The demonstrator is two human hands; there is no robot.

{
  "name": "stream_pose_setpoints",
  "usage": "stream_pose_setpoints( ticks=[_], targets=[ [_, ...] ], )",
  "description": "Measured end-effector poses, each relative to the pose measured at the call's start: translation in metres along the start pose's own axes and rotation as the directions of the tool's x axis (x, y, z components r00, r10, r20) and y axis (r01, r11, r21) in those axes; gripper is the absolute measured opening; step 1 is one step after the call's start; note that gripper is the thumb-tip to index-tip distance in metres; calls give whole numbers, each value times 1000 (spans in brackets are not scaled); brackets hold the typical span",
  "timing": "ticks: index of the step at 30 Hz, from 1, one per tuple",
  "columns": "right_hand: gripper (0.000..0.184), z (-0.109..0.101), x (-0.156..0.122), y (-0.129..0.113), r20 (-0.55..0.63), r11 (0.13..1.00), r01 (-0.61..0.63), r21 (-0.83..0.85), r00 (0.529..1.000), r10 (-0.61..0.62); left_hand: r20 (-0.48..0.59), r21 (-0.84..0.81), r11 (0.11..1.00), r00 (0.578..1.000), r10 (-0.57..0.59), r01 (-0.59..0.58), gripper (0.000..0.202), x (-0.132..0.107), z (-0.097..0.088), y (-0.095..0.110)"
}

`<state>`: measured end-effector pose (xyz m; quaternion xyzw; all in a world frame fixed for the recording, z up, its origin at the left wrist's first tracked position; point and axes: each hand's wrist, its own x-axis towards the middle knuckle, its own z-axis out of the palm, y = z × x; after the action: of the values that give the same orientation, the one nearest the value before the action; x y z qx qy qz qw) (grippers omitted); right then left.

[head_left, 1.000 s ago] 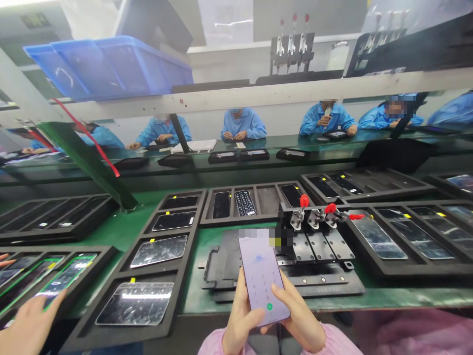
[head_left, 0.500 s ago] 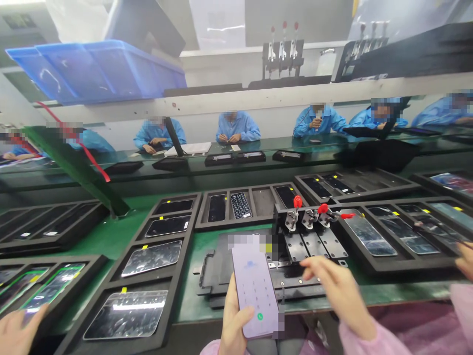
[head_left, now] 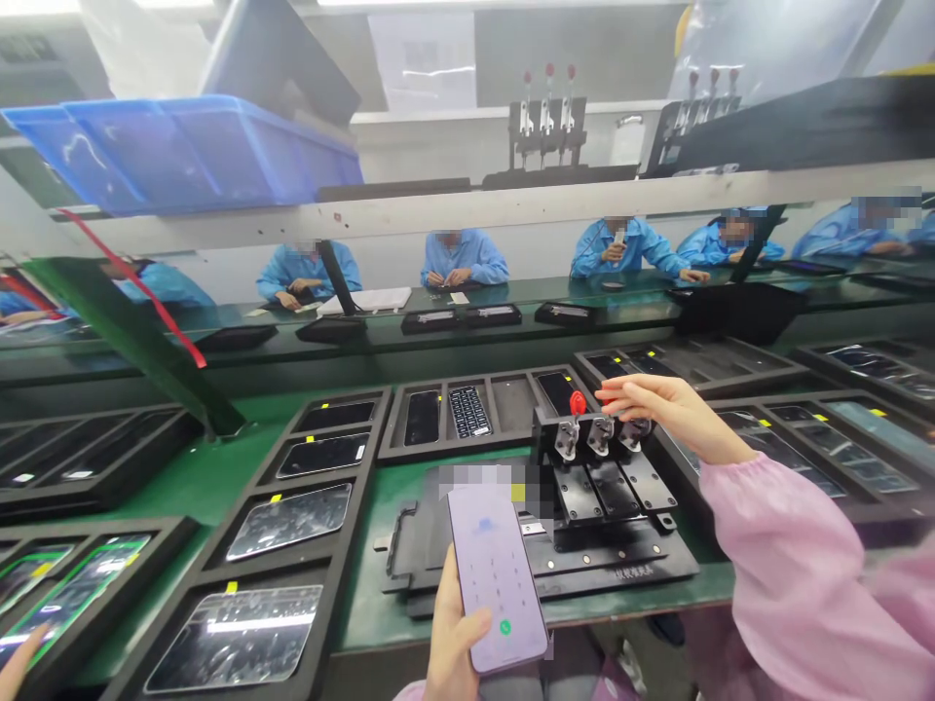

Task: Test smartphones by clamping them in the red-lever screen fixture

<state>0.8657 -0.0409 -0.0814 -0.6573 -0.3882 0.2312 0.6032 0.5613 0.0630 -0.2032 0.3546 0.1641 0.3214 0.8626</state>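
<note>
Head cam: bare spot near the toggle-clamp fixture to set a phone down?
Green bench mat shows between the black fixture plate and the foam tray on its left. Crowded at the toggle clamps under the right hand.

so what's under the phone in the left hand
Below the phone in the left hand is a black fixture plate on a green mat; the part behind it is hidden, so what lies there cannot be seen.
</note>
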Motion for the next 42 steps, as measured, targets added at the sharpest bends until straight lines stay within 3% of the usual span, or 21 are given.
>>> stream_pose_setpoints(
  ticks=[4,9,13,15,17,23,30,32,35,39,42],
  targets=[
    [33,-1,6,3,-72,987,-4,163,997,16,8,3,1000,1000,-5,5,72,0,3,3],
    [34,-3,10,1,-80,966,-26,255,996,47,-12,1,1000,1000,-7,7,74,-2,7,5],
    [15,13,-5,-7,-320,914,171,368,946,-48,-18,0,1000,1000,-9,9,72,-4,5,7],
    [15,27,-20,-12,-383,860,274,431,918,-100,-36,1,1000,999,-11,11,72,-4,3,9],
    [23,43,-37,-14,-349,816,290,500,930,-116,-52,2,1000,999,-8,8,72,-4,0,11],
    [39,79,-76,-3,-220,790,165,590,975,-39,-81,21,1000,997,1,1,67,-4,-3,11],
    [34,91,-84,20,-141,821,132,555,988,-63,-101,3,1000,995,-1,1,72,-5,-2,11],
    [18,91,-86,21,-57,848,82,524,997,-61,-98,-1,1000,995,-7,7,75,-5,-2,11],
    [30,93,-91,19,72,872,4,490,996,-45,-88,10,1000,996,-6,7,76,-5,-4,10],
    [7,103,-98,14,65,766,42,641,992,-108,-88,23,1000,996,4,-2,73,-5,-5,8],
    [16,113,-101,9,57,655,39,755,991,-125,-88,36,999,996,4,-1,72,-5,-5,8]
  ],
)
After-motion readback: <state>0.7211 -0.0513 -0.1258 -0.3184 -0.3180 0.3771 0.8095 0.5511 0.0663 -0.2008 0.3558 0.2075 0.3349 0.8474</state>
